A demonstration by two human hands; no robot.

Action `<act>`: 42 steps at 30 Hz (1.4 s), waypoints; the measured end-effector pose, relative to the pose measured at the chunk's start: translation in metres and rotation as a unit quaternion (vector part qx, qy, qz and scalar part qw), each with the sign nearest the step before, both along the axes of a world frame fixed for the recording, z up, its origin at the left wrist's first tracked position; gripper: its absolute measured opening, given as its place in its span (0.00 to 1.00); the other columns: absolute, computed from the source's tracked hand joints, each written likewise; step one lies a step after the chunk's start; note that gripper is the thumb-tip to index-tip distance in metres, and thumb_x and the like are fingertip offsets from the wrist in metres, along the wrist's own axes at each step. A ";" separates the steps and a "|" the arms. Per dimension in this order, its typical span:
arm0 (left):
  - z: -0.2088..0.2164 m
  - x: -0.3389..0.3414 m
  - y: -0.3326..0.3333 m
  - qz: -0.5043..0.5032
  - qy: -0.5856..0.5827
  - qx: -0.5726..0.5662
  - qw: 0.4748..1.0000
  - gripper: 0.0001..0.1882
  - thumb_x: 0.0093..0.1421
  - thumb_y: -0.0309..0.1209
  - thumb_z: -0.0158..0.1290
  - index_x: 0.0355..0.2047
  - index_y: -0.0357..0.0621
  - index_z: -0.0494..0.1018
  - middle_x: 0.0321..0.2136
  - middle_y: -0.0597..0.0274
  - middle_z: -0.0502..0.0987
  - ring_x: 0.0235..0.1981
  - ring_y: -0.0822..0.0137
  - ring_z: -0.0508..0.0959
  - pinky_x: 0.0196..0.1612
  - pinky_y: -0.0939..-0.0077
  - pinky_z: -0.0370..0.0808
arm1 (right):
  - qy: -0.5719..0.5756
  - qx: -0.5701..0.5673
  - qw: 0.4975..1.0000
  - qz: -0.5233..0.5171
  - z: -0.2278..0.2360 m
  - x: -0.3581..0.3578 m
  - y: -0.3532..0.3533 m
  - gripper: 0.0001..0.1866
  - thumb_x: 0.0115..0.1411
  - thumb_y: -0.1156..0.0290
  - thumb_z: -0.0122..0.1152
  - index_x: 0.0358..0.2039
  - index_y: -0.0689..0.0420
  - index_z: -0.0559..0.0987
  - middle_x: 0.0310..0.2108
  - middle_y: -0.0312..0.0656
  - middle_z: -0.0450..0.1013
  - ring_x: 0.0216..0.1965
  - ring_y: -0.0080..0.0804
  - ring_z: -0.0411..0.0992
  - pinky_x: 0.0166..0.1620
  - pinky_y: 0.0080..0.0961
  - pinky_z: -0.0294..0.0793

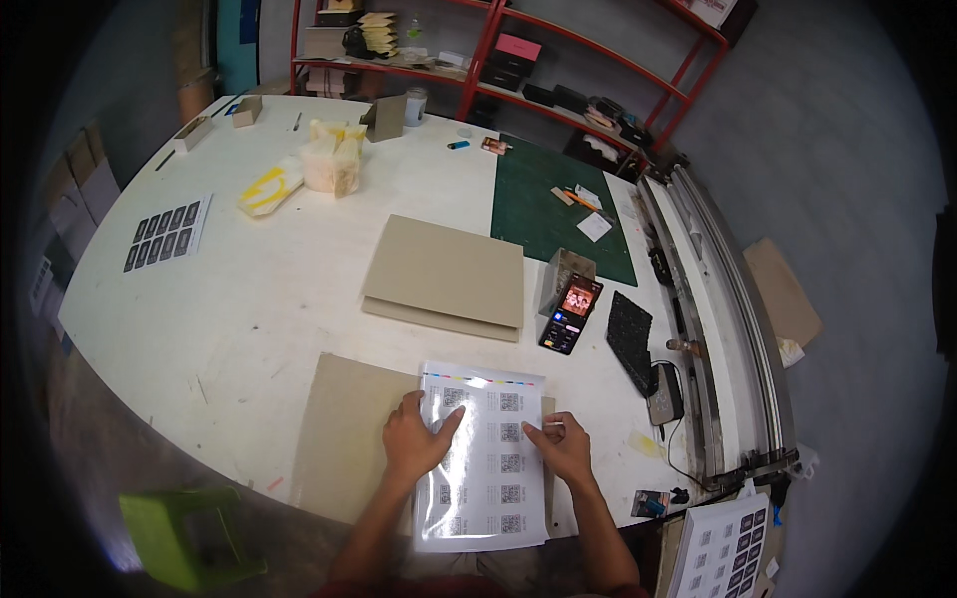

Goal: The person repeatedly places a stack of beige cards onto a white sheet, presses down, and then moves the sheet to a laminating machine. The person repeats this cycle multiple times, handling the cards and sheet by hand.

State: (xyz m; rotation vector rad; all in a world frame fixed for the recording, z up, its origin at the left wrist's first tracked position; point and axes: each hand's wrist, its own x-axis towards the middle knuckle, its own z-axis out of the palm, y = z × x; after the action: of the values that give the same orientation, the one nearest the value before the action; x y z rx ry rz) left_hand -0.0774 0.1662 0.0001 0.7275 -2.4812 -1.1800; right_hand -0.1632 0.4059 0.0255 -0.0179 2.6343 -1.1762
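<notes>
Head view: the L hand (414, 439) is half open, thumb on the printed sheet (478, 488), which lies btw. both hands. The R hand (565, 446) has fingers curled, thumb at the sheet's right edge; firm grip of either, can't tell. Brown board (344, 419) is partly under the sheet, left of L hand; phone (570, 315) is ahead of R hand.
</notes>
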 end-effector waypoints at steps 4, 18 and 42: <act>0.006 0.007 -0.005 -0.037 0.014 0.138 0.990 0.42 0.59 0.41 0.65 0.62 0.26 0.57 0.51 0.32 0.76 0.52 0.47 0.80 0.53 0.59 0.78 | -0.008 -0.120 0.993 -0.004 -0.007 0.005 0.011 0.29 0.57 0.60 0.74 0.49 0.68 0.74 0.39 0.51 0.80 0.36 0.32 0.80 0.38 0.28 0.81; 0.041 0.149 0.053 -0.037 -0.046 0.355 0.933 0.36 0.63 0.30 0.62 0.66 0.32 0.58 0.61 0.43 0.68 0.58 0.55 0.73 0.61 0.61 0.71 | -0.064 -0.087 0.993 -0.038 -0.002 0.148 0.078 0.24 0.58 0.67 0.73 0.49 0.67 0.74 0.38 0.49 0.82 0.41 0.30 0.80 0.43 0.28 0.80; 0.026 0.106 0.030 -0.024 -0.003 0.218 0.976 0.34 0.60 0.31 0.64 0.60 0.26 0.61 0.51 0.36 0.75 0.47 0.55 0.80 0.50 0.64 0.79 | -0.074 -0.189 0.977 -0.061 -0.025 0.124 0.088 0.23 0.60 0.69 0.71 0.49 0.69 0.74 0.34 0.47 0.82 0.35 0.26 0.80 0.40 0.24 0.79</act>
State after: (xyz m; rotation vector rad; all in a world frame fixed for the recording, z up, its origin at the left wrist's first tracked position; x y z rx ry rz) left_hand 0.0290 0.1962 0.0259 0.7779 -2.2731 -1.7720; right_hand -0.0391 0.4942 0.0008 0.1564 2.2768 -1.6348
